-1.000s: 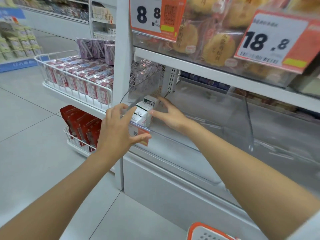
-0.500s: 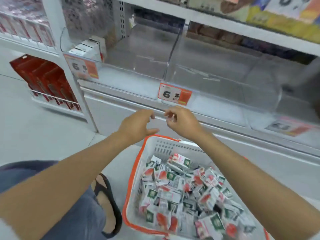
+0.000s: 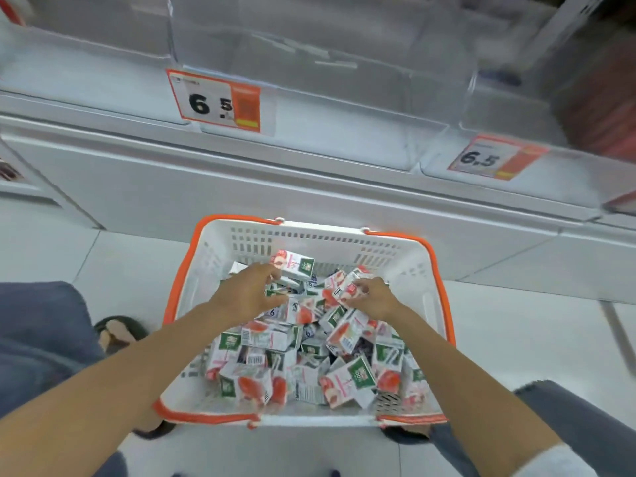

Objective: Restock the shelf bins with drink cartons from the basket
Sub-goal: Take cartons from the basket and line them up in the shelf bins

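Seemingly paperboard cartons (image 3: 347, 380), slotted plastic basket (image 3: 309, 239)

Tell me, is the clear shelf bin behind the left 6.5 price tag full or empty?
Empty: through the clear bin only its bare white floor shows. The cartons lie in the basket.

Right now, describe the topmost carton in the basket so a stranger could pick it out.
Find the white, orange-rimmed basket on the floor below the shelf. By its far slotted wall, just beyond the left hand, lies the carton. Unlike its neighbours, it rests clear on top of the heap, green panel up.
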`<action>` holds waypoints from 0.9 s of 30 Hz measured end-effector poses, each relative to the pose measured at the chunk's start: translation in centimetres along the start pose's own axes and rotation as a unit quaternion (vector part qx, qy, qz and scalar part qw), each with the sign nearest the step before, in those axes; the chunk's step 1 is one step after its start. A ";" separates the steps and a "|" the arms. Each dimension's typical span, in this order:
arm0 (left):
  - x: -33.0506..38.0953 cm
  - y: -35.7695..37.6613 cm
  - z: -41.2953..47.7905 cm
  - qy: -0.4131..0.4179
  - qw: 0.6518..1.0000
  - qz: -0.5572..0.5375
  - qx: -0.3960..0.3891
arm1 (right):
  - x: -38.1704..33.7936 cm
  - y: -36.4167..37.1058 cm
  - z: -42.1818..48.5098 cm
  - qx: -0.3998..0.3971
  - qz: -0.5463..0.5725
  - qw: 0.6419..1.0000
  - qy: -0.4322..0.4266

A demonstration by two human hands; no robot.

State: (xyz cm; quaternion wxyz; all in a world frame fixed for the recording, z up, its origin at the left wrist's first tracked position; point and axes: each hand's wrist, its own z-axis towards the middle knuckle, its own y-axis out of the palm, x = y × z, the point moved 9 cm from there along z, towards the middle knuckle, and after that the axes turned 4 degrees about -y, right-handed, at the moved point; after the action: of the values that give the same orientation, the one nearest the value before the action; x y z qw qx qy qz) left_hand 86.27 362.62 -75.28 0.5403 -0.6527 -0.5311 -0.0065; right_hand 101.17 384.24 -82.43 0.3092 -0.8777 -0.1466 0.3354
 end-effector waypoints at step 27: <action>-6.1 -1.4 -0.3 -0.206 0.840 -0.502 -0.024 | -9.3 8.8 1.2 -0.185 -0.209 0.949 -0.146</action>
State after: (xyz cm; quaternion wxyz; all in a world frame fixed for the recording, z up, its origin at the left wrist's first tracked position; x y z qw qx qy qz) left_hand 82.84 358.01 -77.70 0.3253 -0.2956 -0.8847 -0.1553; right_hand 93.93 373.72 -84.12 0.1801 -0.8108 -0.4296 0.3544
